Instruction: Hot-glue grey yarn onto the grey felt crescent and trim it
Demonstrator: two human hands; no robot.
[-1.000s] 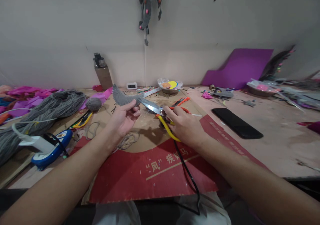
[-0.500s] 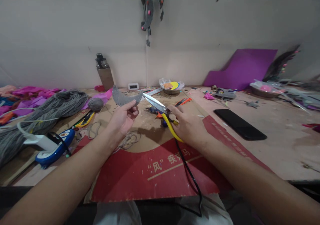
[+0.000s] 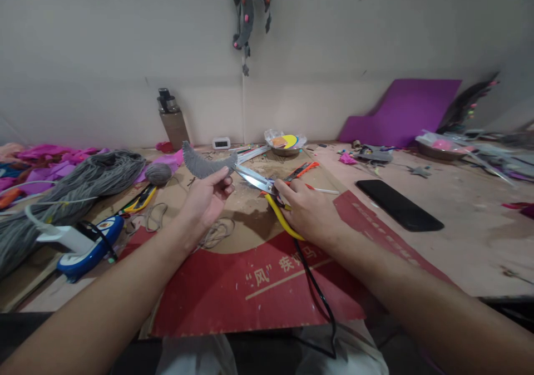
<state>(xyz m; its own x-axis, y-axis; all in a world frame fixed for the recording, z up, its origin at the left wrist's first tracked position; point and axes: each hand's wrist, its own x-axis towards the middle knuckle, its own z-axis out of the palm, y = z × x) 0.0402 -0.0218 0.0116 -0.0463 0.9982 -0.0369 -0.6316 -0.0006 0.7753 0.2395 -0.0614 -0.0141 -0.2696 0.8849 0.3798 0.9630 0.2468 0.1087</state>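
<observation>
My left hand (image 3: 207,198) pinches a grey, curved, fringed felt piece (image 3: 202,165) and holds it up above the cardboard sheet (image 3: 250,286). My right hand (image 3: 307,211) grips yellow-handled scissors (image 3: 267,192). The steel blades point left and their tips meet the right end of the felt piece. A black cable (image 3: 315,294) runs from under my right hand toward me.
A grey yarn bundle (image 3: 70,188) and a yarn ball (image 3: 158,173) lie left, with a blue and white device (image 3: 85,246). A bottle (image 3: 171,119), a small clock (image 3: 221,142) and a bowl (image 3: 285,143) stand at the back wall. A black phone (image 3: 399,212) and purple sheet (image 3: 403,112) are right.
The scissor blades drew back from the felt piece half a second ago and have now come back to its right end. My left hand keeps the felt piece raised.
</observation>
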